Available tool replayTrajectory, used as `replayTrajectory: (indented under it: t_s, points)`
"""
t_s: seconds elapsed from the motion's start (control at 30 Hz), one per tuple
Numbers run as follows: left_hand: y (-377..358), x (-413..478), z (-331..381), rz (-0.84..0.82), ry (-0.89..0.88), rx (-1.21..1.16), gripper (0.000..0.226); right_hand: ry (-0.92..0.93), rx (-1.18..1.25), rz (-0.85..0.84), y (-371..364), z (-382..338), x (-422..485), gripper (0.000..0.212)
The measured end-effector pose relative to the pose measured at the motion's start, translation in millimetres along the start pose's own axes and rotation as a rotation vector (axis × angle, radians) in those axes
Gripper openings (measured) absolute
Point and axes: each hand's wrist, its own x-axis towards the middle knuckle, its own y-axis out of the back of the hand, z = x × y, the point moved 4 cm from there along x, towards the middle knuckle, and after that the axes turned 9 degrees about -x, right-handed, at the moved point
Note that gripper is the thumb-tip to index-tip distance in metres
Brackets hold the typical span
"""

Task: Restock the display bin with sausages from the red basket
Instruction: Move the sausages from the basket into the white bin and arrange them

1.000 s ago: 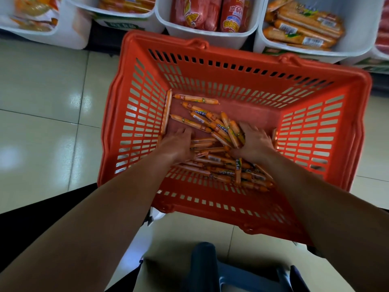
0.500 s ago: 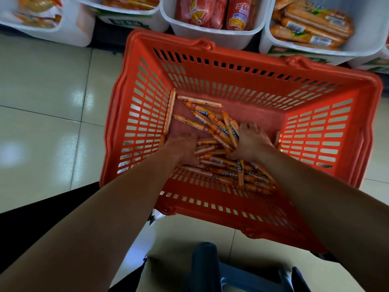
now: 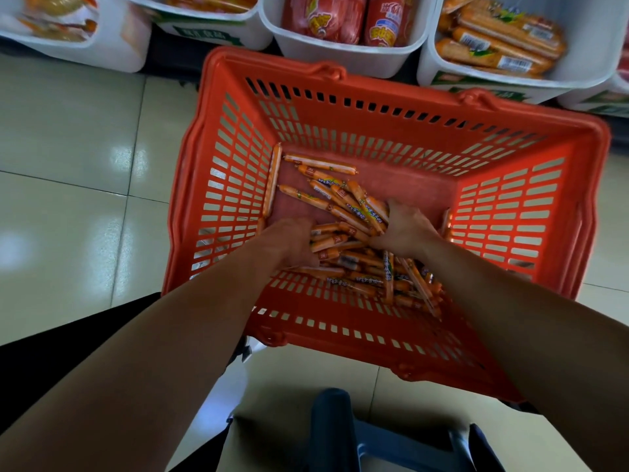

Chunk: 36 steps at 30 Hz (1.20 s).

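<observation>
While the red basket [image 3: 391,110] is sitting before the display bins [image 3: 343,59], we are curling our left hand [image 3: 289,240] and right hand [image 3: 405,229] around sausages [image 3: 340,212] inside it, gathering a bundle to restock.

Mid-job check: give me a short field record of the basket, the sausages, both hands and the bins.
red basket: on the tiled floor, in front of the white display bins
sausages: loose pile on the basket bottom
left hand: in the pile, fingers curled round several sausages
right hand: back up on the pile; grip hidden
display bins: hold packaged sausages
</observation>
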Motion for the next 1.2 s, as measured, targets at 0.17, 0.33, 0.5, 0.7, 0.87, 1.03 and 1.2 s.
replayTrajectory:
  t_s: [0.17,0.33,0.5,0.7,0.87,1.03,1.2]
  points:
    - [8.3,-4.9,-3.2,-0.058,0.005,-0.036,0.062,-0.012,0.058,0.039,12.8,-2.6,0.1,0.061]
    - [25.5,-14.9,-8.5,-0.069,0.020,-0.075,0.056,0.018,0.042,0.084,29.0,-18.4,-4.7,0.055]
    - [46.2,-38.6,-5.9,-0.038,0.047,-0.034,0.053,0.076,-0.004,0.068,57.4,-38.7,-15.5,0.050]
    - [84.4,-87.4,10.6,0.036,0.007,0.019,0.053,0.169,-0.048,0.082,104.8,-64.9,-50.2,0.044]
    - [126.2,-143.5,30.4,0.147,-0.045,0.047,0.044,0.235,-0.061,0.171,162.8,-87.1,-95.6,0.038]
    - [176.5,-199.2,60.2,0.255,-0.124,0.030,0.035,0.277,-0.132,0.349,238.2,-100.5,-144.0,0.034]
    - [219.3,-243.0,98.2,0.343,-0.207,0.086,0.027,0.256,-0.147,0.436,312.0,-96.4,-175.1,0.036]
